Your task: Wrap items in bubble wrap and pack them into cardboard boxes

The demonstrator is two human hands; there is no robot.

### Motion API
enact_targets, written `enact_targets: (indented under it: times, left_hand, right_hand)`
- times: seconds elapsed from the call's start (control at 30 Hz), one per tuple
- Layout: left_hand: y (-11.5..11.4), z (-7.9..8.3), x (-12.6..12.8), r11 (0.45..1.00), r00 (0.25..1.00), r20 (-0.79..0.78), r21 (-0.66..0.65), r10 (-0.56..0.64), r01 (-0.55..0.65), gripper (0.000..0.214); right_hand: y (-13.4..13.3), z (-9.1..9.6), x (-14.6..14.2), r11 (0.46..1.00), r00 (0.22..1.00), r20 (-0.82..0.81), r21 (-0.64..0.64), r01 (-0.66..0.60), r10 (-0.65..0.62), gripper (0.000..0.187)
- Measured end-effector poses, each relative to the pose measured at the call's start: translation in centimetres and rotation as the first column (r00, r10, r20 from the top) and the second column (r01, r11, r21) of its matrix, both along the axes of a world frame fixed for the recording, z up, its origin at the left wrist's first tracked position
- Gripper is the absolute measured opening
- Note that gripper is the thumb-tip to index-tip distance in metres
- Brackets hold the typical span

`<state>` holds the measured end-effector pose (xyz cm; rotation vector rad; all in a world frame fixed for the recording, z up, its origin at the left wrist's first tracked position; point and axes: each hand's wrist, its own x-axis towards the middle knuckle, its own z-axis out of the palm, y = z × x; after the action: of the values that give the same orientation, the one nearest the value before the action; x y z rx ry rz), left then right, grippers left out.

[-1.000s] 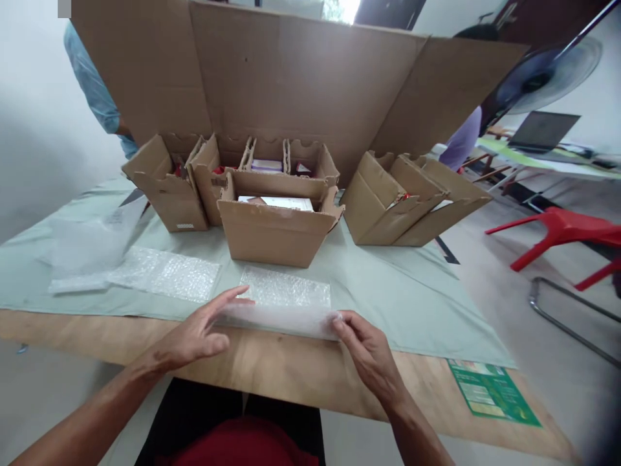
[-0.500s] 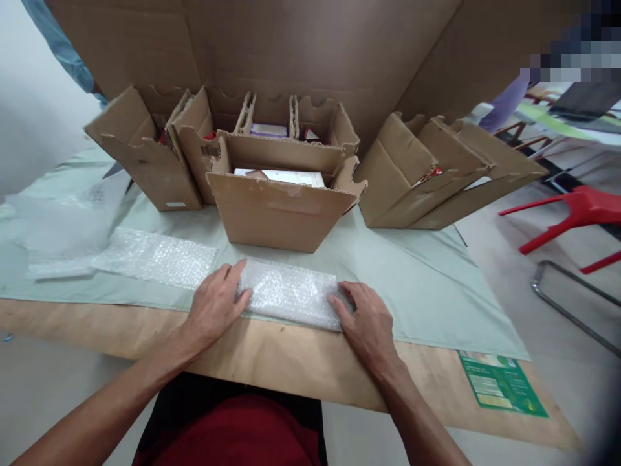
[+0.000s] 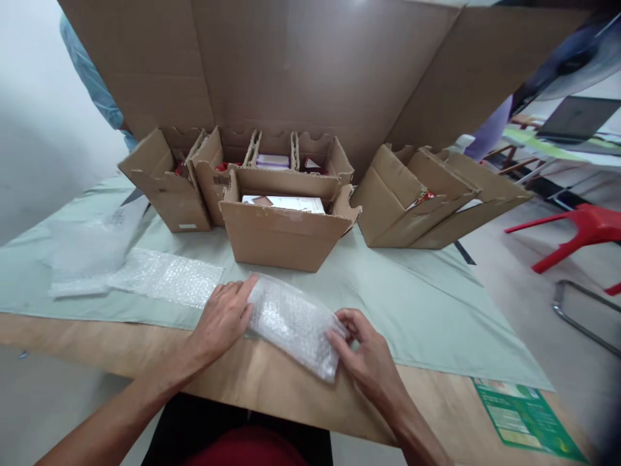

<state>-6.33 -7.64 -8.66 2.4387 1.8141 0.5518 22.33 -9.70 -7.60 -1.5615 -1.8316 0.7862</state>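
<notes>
Above wood table (image 3: pixel 121 336), left hand (image 3: pixel 224 318) and right hand (image 3: pixel 366 359) grasp lumpy bubble-wrap bundle (image 3: pixel 291 320).

A bubble-wrapped bundle (image 3: pixel 294 323) lies slanted at the table's near edge

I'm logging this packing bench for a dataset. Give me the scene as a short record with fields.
held: clear bubble-wrap bundle, lying slantwise
grip: left hand on its far end, right hand pinching its near end
surface: wooden table, partly covered by a pale green cloth
behind bundle: open brown cardboard box
left of hands: flat bubble-wrap sheet on the cloth
</notes>
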Motion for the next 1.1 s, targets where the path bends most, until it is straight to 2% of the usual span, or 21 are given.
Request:
enact_targets:
  times: [0.13, 0.2, 0.27, 0.33, 0.43, 0.5, 0.53, 0.6, 0.67, 0.73, 0.77, 0.83, 0.87, 0.93, 1.0, 1.1]
  left_hand:
    - [2.3, 0.9, 1.2, 0.995, 0.993, -0.056, 0.018, -0.101, 0.102, 0.050]
    - [2.9, 1.0, 2.1, 0.991, 0.989, -0.069, 0.008, -0.132, 0.133, 0.049]
    - [2.4, 1.1, 2.7, 0.985, 0.986, -0.021, 0.043, -0.165, 0.166, 0.044]
    - [0.4, 1.4, 2.7, 0.970, 0.966, 0.115, 0.105, -0.232, 0.221, 0.037]
    - [-4.4, 2.2, 2.0, 0.918, 0.844, 0.363, 0.117, -0.394, 0.378, 0.034]
    - [-7.6, 2.6, 1.6, 0.868, 0.771, 0.415, 0.112, -0.483, 0.484, 0.047]
    - [-8.8, 2.6, 1.5, 0.854, 0.762, 0.403, 0.113, -0.506, 0.507, 0.056]
    - [-10.5, 2.0, 1.6, 0.871, 0.796, 0.363, 0.118, -0.485, 0.476, 0.057]
    - [-10.9, 1.0, 2.0, 0.923, 0.837, 0.394, 0.099, -0.379, 0.371, 0.040]
    - [-10.4, 0.2, 2.2, 0.966, 0.844, 0.477, 0.044, -0.245, 0.255, 0.032]
    - [-10.0, 0.1, 2.3, 0.978, 0.837, 0.518, -0.002, -0.178, 0.209, 0.031]
    - [-8.8, 0.4, 2.3, 0.978, 0.823, 0.565, -0.135, -0.054, 0.157, 0.031]
    - [-8.2, 0.8, 2.3, 0.966, 0.823, 0.568, -0.207, -0.009, 0.154, 0.033]
    - [-7.0, 1.7, 2.3, 0.927, 0.834, 0.550, -0.334, 0.044, 0.171, 0.037]
    - [-6.1, 2.3, 2.4, 0.895, 0.850, 0.524, -0.403, 0.055, 0.190, 0.039]
    - [-5.7, 2.4, 2.4, 0.897, 0.862, 0.506, -0.393, 0.025, 0.204, 0.035]
  right_hand:
    - [-5.7, -0.3, -1.3, 0.969, 0.947, -0.320, -0.239, -0.065, -0.015, 0.067]
    - [-7.8, -1.0, -1.9, 0.934, 0.919, -0.393, -0.339, -0.113, -0.032, 0.069]
    - [-9.1, -1.4, -2.3, 0.901, 0.916, -0.399, -0.412, -0.137, -0.043, 0.059]
    - [-9.4, -1.3, -2.4, 0.873, 0.914, -0.404, -0.460, -0.162, -0.044, 0.048]
    - [-9.0, -0.4, -2.6, 0.849, 0.877, -0.471, -0.500, -0.171, -0.100, 0.046]
    - [-8.5, 0.1, -2.8, 0.831, 0.837, -0.526, -0.527, -0.178, -0.154, 0.050]
    - [-8.3, 0.3, -2.9, 0.820, 0.816, -0.552, -0.539, -0.191, -0.173, 0.052]
    - [-8.2, 0.4, -3.3, 0.802, 0.778, -0.600, -0.550, -0.232, -0.186, 0.054]
    - [-8.3, 0.3, -3.5, 0.808, 0.748, -0.639, -0.529, -0.260, -0.178, 0.056]
    - [-8.5, 0.3, -3.5, 0.864, 0.758, -0.637, -0.452, -0.222, -0.139, 0.057]
    - [-8.6, 0.4, -3.4, 0.913, 0.792, -0.603, -0.372, -0.169, -0.099, 0.055]
    - [-8.5, 0.6, -3.1, 0.992, 0.901, -0.433, -0.096, -0.084, 0.035, 0.049]
    - [-8.3, 0.7, -3.0, 0.993, 0.951, -0.289, 0.067, -0.098, 0.113, 0.048]
    - [-7.5, 0.7, -3.1, 0.924, 0.971, 0.042, 0.302, -0.235, 0.233, 0.047]
    - [-6.5, 0.4, -3.4, 0.853, 0.905, 0.307, 0.342, -0.393, 0.294, 0.045]
    - [-5.0, -0.4, -4.0, 0.824, 0.823, 0.474, 0.294, -0.484, 0.315, 0.036]
